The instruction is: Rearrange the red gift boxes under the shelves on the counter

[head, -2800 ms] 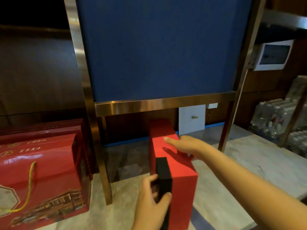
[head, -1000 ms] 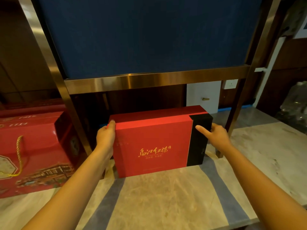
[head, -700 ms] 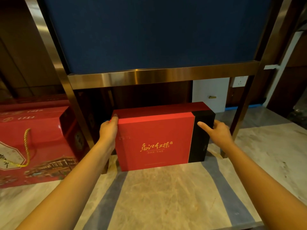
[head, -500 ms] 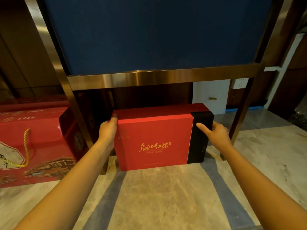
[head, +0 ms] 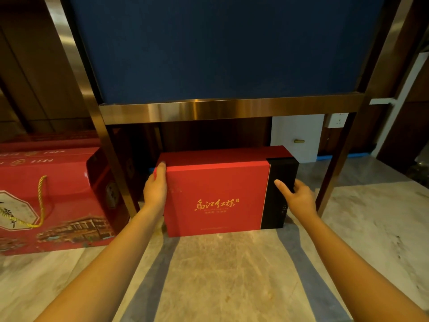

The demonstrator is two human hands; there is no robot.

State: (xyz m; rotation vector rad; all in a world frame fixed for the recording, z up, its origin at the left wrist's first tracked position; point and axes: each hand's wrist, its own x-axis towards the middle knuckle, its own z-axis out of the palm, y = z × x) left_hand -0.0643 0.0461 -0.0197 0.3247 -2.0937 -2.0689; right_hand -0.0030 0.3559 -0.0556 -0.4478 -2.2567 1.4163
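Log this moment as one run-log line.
left hand: on box end | right hand: on black end | red gift box: upright on counter, under shelf

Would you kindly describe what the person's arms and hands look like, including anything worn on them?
Both forearms are bare as far as the frame shows: no sleeves, watch or bracelet. The left hand and right hand wear no gloves, and no rings are visible. Fingernails look short and unpainted.

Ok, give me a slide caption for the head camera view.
Both hands, left hand and right hand, hold an upright red gift box by its ends on the marble counter under the shelf frame.
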